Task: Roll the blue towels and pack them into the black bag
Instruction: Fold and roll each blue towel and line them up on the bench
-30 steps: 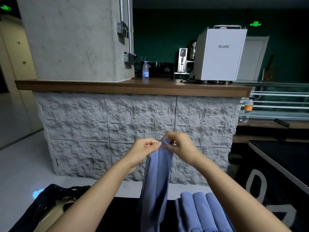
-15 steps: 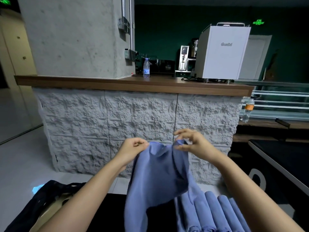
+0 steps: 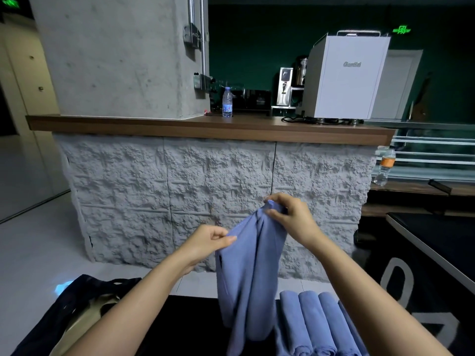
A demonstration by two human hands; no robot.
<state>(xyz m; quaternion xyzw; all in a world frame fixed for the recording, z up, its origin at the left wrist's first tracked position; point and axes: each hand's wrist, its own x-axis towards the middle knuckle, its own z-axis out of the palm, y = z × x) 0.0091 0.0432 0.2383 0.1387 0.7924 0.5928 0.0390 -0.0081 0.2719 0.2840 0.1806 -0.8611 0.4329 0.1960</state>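
White machine (image 3: 344, 78), far right on the counter (image 3: 205, 127): a small grey brand word on its side panel, too blurred to spell out.
Exit sign (image 3: 401, 30), far right, high on the dark green wall: glowing green, with a running-figure symbol; its characters cannot be read.
Second green sign (image 3: 10, 1), far left top corner: lit, only partly in view, unreadable.
Clear bottle (image 3: 227, 102), far, on the counter: blue label, print too small to read.
Bottle (image 3: 384, 165), right, on a lower shelf: orange label, no legible text.
Dark surface (image 3: 421, 286), near right: large pale marks, cut off, shaped like a letter or numeral.
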